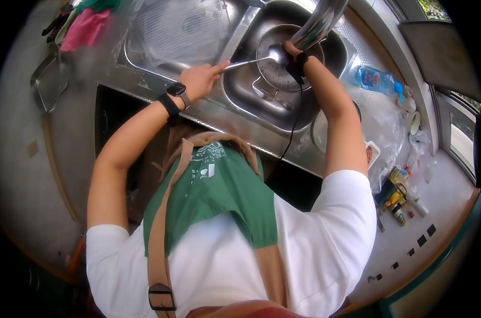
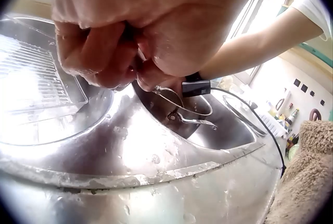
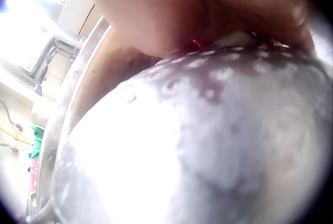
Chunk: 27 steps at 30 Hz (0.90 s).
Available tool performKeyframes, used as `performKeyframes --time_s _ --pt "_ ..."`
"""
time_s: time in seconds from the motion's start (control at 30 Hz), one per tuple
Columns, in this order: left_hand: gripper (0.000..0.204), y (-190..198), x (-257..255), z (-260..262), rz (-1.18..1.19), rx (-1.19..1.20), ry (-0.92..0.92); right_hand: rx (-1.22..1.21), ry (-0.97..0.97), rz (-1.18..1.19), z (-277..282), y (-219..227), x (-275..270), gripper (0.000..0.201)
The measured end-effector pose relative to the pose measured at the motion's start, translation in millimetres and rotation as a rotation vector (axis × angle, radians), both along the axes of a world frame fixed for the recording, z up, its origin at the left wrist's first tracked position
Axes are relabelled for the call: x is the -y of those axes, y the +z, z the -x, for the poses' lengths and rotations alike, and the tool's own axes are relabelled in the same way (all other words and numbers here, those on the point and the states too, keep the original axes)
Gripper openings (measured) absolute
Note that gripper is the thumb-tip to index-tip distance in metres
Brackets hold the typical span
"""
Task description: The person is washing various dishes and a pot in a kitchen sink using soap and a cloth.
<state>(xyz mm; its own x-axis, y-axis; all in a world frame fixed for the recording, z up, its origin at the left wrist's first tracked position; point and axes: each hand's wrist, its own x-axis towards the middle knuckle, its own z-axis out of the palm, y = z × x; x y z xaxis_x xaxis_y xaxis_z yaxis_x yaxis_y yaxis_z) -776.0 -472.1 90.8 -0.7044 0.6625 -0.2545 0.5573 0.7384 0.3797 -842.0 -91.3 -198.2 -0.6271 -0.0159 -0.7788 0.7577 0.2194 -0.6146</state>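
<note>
A metal ladle with a perforated head lies over a round pot in the right sink basin. Wet, curled fingers of my left hand grip its long handle. At the other end, my right hand holds the ladle's head, whose dotted metal surface fills the right wrist view. Something small and red shows between hand and metal; what it is I cannot tell. The fingertips are mostly hidden.
A large faucet hangs over the pot, close to my right hand. The left basin holds a ridged, clear rack. A black cable runs from my right wrist across the sink edge. Bottle and plastic bags lie at the right.
</note>
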Motion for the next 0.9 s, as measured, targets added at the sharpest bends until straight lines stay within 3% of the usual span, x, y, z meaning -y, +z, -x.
performKeyframes --time_s 0.1,0.13,0.2,0.23,0.27,0.33,0.37,0.43,0.5,0.57,0.6,0.67,0.73,0.77,0.8,0.83,0.87,0.9 --pt "0.047 -3.1 2.3 -1.6 -0.043 0.011 0.005 -0.171 0.043 0.044 -31.8 172.1 63.6 0.027" --pt "0.047 -4.6 2.7 -2.3 -0.032 0.023 0.005 -0.220 0.135 -0.007 -37.7 167.5 62.6 0.025" --pt "0.048 -2.1 1.9 -3.9 -0.040 0.052 -0.011 -0.183 0.284 -0.097 -56.2 220.5 85.0 0.024" --pt "0.048 -1.3 0.8 -4.4 -0.046 0.076 -0.026 -0.438 0.474 -0.089 -67.2 216.0 83.2 0.023" --pt "0.048 -1.4 -0.4 -5.0 -0.050 0.079 -0.031 -0.752 0.698 -0.275 -75.1 208.3 81.6 0.024" --pt "0.049 -0.9 -1.5 -6.7 -0.048 0.085 -0.062 -0.713 0.482 -0.181 -84.4 193.7 76.7 0.025" --pt "0.049 -1.1 -3.1 -8.2 -0.053 0.085 -0.064 -0.712 0.481 -0.186 -83.5 188.9 72.0 0.025" --pt "0.050 -1.3 -4.7 -10.6 0.001 0.111 -0.053 -0.344 0.099 -0.164 -76.3 177.7 64.6 0.029" --pt "0.050 -0.1 -4.7 -11.1 0.012 0.114 -0.054 -0.229 0.079 -0.174 -62.0 150.0 51.9 0.032" --pt "0.049 -2.3 -3.7 -12.4 0.019 0.119 -0.051 -0.078 0.080 -0.207 -52.3 88.5 23.7 0.035" --pt "0.047 -8.8 -1.2 -11.1 -0.046 0.135 -0.055 -0.087 0.081 -0.206 -47.8 91.1 23.4 0.035" --pt "0.044 -25.6 4.0 -8.7 -0.104 0.153 -0.052 0.135 0.371 -0.604 -44.2 109.0 29.4 0.034" --pt "0.040 -42.9 6.5 -3.6 -0.335 0.473 -0.059 0.179 0.304 -0.578 -46.7 141.5 43.7 0.032" --pt "0.036 -23.2 -0.9 0.7 -0.227 0.681 0.048 0.194 0.083 -0.298 -49.1 162.0 50.8 0.031" --pt "0.036 -21.7 -2.1 2.7 -0.228 0.680 0.045 0.205 -0.135 -0.015 -55.1 175.3 57.6 0.030" --pt "0.035 -20.9 -3.7 4.3 -0.172 0.656 0.031 0.069 -0.016 -0.013 -63.8 180.9 62.3 0.028" --pt "0.036 -20.5 -5.6 6.4 -0.118 0.630 0.017 0.080 0.012 0.015 -69.6 182.3 65.1 0.029" --pt "0.035 -15.7 -3.5 3.7 -0.113 0.451 -0.011 0.000 0.089 0.035 -75.8 189.6 64.5 0.028"
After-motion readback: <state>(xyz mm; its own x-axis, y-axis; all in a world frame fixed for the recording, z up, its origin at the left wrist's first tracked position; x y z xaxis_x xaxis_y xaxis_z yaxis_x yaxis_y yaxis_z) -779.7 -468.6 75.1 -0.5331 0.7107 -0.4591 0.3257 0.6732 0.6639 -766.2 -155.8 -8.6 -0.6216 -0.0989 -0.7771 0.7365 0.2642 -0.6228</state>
